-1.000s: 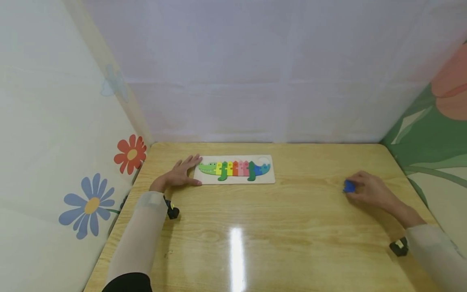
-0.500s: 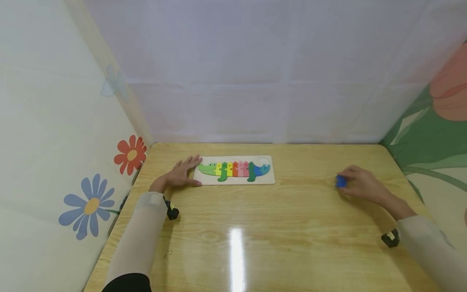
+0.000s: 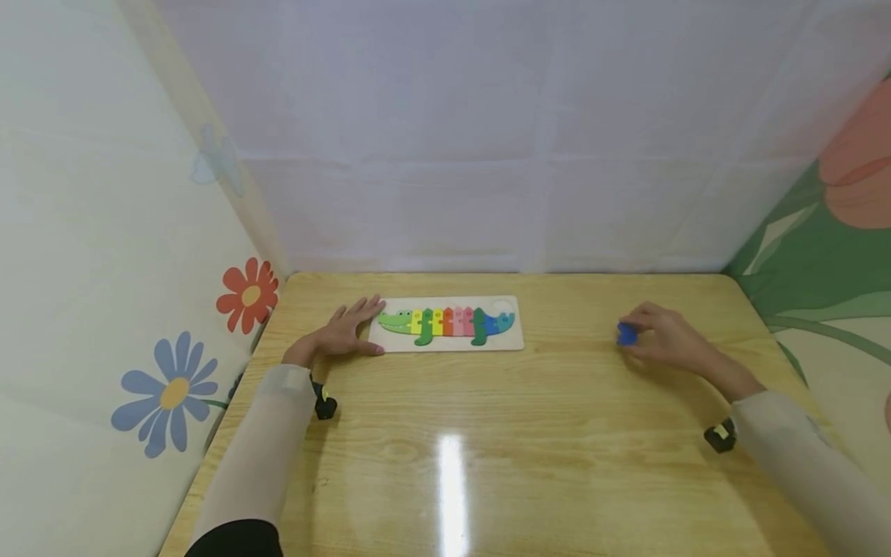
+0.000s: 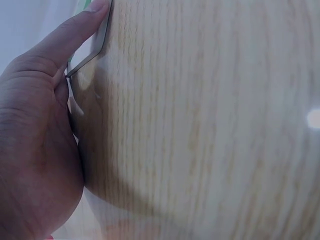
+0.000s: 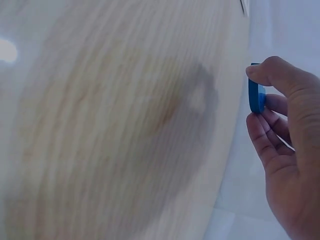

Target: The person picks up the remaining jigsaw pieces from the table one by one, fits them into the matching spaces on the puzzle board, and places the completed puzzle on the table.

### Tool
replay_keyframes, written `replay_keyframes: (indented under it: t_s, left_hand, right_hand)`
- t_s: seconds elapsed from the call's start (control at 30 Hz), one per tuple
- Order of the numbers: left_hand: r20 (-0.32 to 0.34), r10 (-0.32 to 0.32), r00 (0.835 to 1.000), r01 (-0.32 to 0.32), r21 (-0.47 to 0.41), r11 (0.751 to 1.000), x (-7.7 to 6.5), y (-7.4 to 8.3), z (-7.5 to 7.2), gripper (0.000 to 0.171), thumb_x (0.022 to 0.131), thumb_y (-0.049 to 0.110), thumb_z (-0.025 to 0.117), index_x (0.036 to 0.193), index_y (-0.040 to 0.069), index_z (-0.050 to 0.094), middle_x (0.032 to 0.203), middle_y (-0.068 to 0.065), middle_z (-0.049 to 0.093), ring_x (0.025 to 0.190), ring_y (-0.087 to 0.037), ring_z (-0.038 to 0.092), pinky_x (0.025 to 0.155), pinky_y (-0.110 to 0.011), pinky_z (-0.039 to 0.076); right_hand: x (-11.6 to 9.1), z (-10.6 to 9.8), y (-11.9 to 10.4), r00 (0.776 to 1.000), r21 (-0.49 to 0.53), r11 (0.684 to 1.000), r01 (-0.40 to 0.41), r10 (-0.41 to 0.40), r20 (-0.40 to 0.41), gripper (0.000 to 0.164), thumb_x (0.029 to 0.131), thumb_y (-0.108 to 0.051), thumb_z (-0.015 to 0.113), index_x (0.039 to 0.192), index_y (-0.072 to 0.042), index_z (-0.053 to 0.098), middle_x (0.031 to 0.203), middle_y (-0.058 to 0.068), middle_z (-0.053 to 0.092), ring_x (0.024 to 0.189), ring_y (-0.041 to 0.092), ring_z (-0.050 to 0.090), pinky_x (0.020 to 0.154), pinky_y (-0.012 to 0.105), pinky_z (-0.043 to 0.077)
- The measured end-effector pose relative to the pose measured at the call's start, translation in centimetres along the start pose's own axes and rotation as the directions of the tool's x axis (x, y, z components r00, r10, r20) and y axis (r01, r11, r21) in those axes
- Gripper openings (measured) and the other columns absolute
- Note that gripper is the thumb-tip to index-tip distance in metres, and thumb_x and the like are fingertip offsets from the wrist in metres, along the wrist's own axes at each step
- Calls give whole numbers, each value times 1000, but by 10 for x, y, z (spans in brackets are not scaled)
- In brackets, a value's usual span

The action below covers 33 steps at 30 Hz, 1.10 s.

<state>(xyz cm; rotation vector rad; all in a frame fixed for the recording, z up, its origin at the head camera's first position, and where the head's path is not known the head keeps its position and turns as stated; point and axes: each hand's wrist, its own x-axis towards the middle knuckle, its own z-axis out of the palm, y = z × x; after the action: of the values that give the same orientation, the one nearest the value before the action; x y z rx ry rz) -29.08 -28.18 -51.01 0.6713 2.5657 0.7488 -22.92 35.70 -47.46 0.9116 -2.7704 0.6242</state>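
A pale wooden puzzle board [image 3: 452,345] lies near the back of the table, bearing a crocodile [image 3: 458,322] of interlocking pieces in green, yellow, orange, pink and blue. My left hand [image 3: 339,333] rests at the board's left end, fingers spread; its thumb touches the near left corner and the fingertips the far one. In the left wrist view, the thumb [image 4: 75,32] lies along the board's edge. To the right, my right hand [image 3: 668,338] pinches a small blue puzzle piece [image 3: 627,334] between thumb and fingers. The right wrist view shows this piece [image 5: 254,95] edge-on, above the table.
The wooden table [image 3: 557,433] ends at a pale curtain [image 3: 529,155] behind the board. Flower-patterned panels stand at the left [image 3: 174,232] and right [image 3: 835,232]. A bright light reflection crosses the near tabletop.
My right hand has moved left and slightly away from me, carrying the blue puzzle piece toward the board. The left hand and the board have stayed in place.
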Motion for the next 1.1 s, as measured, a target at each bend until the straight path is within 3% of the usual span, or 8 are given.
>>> replay_keyframes:
  t_s: [0.47, 0.77, 0.97, 1.1]
  left_hand:
    - [9, 13, 1000, -13, 16, 1000, 0, -1, 2, 111, 94, 55, 75, 171, 8, 10, 178, -17, -3, 163, -43, -9, 125, -67, -12]
    - [2, 8, 1000, -8, 42, 999, 2, 4, -2, 106, 94, 45, 79, 169, 4, 16, 177, -22, 3, 162, -46, -2, 125, -71, -6]
    - [-32, 25, 999, -21, 112, 993, 4, 1, -2, 111, 89, 55, 81, 168, 4, 23, 176, -21, 12, 161, -49, 7, 124, -73, 6]
    - [-47, 36, 998, -30, 121, 992, 4, 0, -3, 111, 86, 55, 83, 167, 3, 26, 175, -22, 16, 160, -51, 8, 124, -73, 5]
  right_hand:
    - [29, 4, -7, 998, 19, 1000, -7, 6, 59, 43, 81, -6, 90, 119, 7, 75, 107, 14, 69, 93, 28, 70, 82, 51, 60]
    - [43, 8, -15, 996, 67, 997, -29, 23, 86, 44, 83, -4, 87, 122, 9, 73, 111, 17, 68, 97, 33, 71, 87, 54, 60]
    - [52, 14, -16, 997, 82, 997, -1, -5, 73, 43, 83, -4, 87, 122, 9, 73, 111, 17, 68, 97, 32, 70, 88, 53, 60]
    - [58, 17, -18, 997, 101, 995, -8, -1, 83, 43, 84, -3, 87, 123, 9, 73, 111, 16, 68, 97, 32, 71, 89, 54, 60]
